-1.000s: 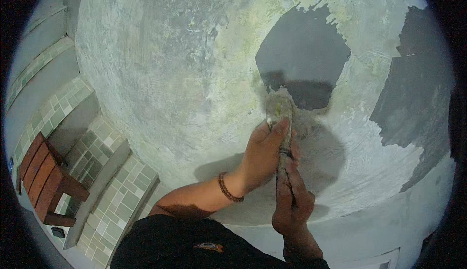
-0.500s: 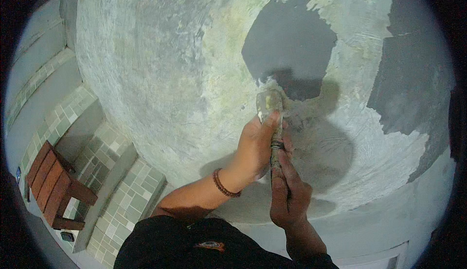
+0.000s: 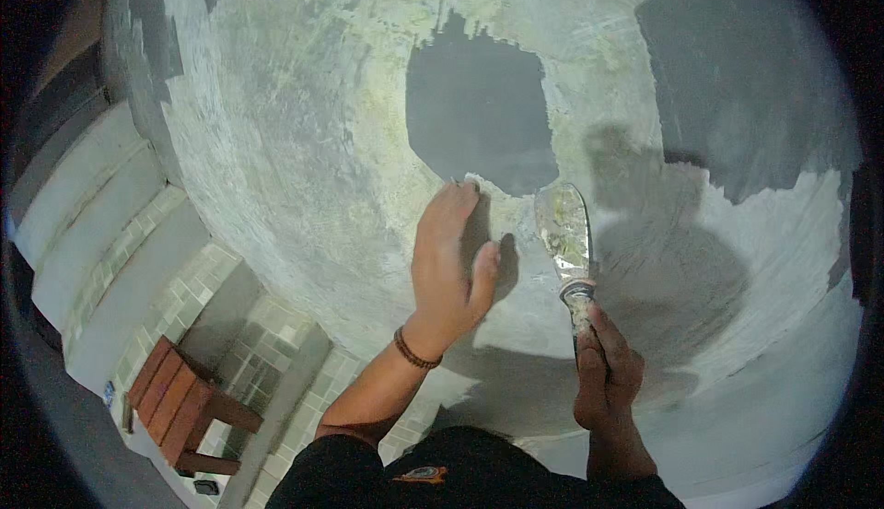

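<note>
In front of me is a wall with a rough, pale, scraped-looking coat. A smooth dark grey patch with ragged edges shows in its middle. My left hand is open and lies near or against the wall, its fingertips at the patch's lower left edge and its thumb apart. I cannot tell if a small flake is under them. My right hand grips the handle of a scraper. Its smeared metal blade points upward, and the tip lies by the patch's lower right corner.
Larger dark grey areas spread at the upper right. Shadows of me and the scraper fall on the wall. At lower left a brown wooden stool stands by tiled steps, with a small black object beside it.
My left hand has let go of the scraper blade and moved up and left to the patch's edge. The right hand has carried the scraper to the right. The view has shifted.
</note>
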{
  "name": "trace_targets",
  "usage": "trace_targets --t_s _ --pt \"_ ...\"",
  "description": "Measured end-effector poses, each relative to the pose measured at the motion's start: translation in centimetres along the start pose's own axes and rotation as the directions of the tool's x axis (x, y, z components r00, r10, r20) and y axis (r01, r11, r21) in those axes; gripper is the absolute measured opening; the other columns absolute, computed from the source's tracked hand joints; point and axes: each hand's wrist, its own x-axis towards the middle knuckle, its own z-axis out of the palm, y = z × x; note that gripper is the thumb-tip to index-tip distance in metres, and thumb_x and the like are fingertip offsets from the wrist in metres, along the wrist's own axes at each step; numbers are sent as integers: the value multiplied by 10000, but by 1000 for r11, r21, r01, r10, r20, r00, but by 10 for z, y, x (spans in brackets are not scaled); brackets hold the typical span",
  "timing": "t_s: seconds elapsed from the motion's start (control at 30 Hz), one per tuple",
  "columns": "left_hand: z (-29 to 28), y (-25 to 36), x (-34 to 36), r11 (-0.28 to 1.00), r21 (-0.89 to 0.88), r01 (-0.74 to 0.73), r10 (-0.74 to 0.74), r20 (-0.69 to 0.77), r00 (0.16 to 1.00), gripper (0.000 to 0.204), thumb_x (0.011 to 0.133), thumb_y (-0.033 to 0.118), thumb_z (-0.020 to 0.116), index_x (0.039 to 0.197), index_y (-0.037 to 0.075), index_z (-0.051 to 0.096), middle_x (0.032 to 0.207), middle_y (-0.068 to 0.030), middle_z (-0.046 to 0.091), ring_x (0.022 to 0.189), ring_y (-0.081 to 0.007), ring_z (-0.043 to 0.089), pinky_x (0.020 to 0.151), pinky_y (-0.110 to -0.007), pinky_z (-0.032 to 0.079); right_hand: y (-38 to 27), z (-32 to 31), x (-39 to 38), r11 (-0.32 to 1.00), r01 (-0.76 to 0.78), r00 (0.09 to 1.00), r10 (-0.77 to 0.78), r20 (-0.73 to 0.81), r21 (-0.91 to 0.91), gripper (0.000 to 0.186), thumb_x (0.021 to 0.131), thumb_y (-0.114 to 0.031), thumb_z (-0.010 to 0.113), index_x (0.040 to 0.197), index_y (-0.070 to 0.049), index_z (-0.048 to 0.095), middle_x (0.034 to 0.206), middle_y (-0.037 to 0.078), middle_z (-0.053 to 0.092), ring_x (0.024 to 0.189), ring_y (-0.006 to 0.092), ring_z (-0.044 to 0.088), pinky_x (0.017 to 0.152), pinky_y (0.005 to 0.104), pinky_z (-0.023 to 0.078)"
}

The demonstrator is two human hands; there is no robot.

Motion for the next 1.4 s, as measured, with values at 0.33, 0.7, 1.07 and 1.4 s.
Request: trace_targets --t_s 0.33,0.7,1.07,1.4 --pt "5 11 -32 973 231 -10 7 14 1000 604 1001 232 580 1517 -37 418 1585 -317 354 1490 -516 290 1216 -604 213 24 -26 -1 992 -78 977 57 203 100 385 979 -132 545 1319 40 601 734 138 670 605 224 620 573 366 507" --pt "51 56 19 817 -242 -523 571 208 795 388 946 429 604 977 55 704 1001 -119 652 1028 -325 639 1078 -546 427 19 -48 25 978 -148 917 82 390 144 318 966 -282 504 1173 -187 725 825 140 714 684 349 698 635 452 547" --pt "66 54 34 730 -295 -617 666 99 740 424 773 504 747 768 105 606 757 -41 495 748 -268 530 794 -446 439 25 -58 26 996 19 938 10 346 -82 252 906 -270 571 1092 -220 734 773 134 694 632 369 672 584 478 524" --pt "69 45 42 724 -285 -629 672 81 736 410 691 517 687 636 122 593 712 -34 526 744 -242 527 748 -408 410 4 -54 40 991 -47 941 86 327 -127 156 901 -222 618 1040 -202 685 804 145 708 618 377 673 549 467 522"
